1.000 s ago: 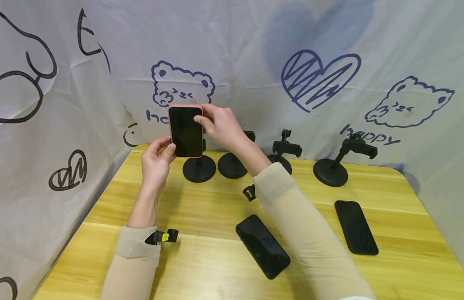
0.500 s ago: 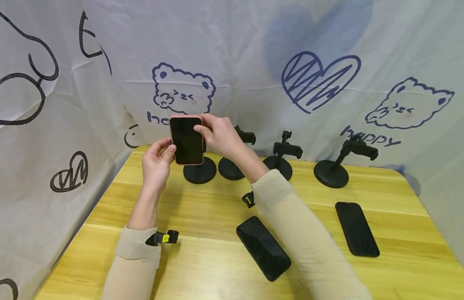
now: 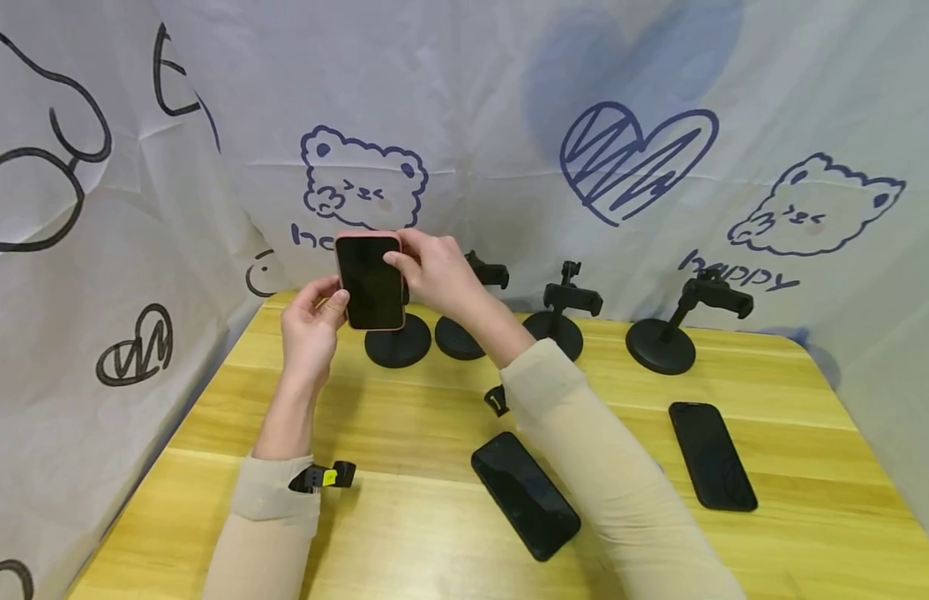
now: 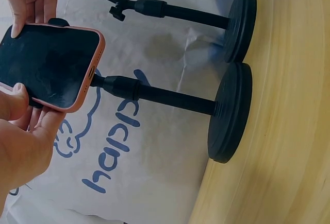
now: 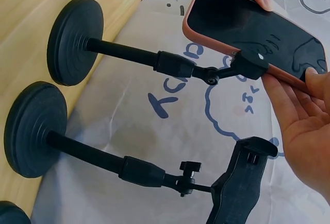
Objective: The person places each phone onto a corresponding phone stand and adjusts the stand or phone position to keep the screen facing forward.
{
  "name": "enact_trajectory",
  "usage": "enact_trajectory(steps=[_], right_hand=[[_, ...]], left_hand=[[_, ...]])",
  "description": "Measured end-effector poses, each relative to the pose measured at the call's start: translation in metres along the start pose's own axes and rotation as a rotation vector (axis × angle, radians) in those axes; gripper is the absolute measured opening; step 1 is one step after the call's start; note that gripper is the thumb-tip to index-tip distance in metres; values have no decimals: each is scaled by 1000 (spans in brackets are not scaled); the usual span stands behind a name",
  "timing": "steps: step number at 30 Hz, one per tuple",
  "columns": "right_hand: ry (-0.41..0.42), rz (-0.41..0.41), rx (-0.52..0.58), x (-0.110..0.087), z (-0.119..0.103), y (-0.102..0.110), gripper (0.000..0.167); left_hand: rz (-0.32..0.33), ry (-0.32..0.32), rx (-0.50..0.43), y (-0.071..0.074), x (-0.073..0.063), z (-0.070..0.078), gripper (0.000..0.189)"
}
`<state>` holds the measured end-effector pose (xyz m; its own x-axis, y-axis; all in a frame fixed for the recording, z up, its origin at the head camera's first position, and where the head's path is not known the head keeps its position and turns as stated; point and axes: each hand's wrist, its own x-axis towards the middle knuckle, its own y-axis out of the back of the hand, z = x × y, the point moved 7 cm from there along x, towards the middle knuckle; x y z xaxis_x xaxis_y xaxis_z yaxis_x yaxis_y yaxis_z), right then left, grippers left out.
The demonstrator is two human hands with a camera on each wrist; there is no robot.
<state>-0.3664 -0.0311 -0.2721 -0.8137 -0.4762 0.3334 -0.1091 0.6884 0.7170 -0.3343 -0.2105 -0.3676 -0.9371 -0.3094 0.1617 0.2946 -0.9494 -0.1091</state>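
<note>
Left hand [image 3: 308,327] and right hand [image 3: 443,271] pinch opposite sides of a pink-cased, black-screened rectangular phone [image 3: 370,287], far left. Probably stiff, light, fragile: hold its edges.

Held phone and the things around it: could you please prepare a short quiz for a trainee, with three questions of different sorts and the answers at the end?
1. Multiple choice. What colour is the case of the held phone?
A) green
B) yellow
C) pink

2. True or false. In the head view, the right hand grips the held phone higher up than the left hand does.

3. Count. In the head view, how many other phones are seen lying on the table?

Key: 1. C, pink. 2. True. 3. Two.
</note>
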Motion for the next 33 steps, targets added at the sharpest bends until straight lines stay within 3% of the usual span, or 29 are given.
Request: enact_trajectory(steps=[5,13,19,24,28,33], right_hand=[[-14,38,55,-2,2,-1,30],[-37,163,197,-13,6,2,31],[41,273,263,-25,7,8,31],[179,393,297,-44,13,19,31],[285,514,317,-64,20,28,30],[348,650,280,-85,31,39,33]], left_hand=[[-30,-2,4,-1,0,0,34],[-121,-36,52,-7,-2,2,37],[-151,-66,96,-7,-3,2,39],[-151,-96,85,-5,-4,2,43],[-86,-207,34,-2,-6,11,41],[126,-488,13,7,-15,35,34]])
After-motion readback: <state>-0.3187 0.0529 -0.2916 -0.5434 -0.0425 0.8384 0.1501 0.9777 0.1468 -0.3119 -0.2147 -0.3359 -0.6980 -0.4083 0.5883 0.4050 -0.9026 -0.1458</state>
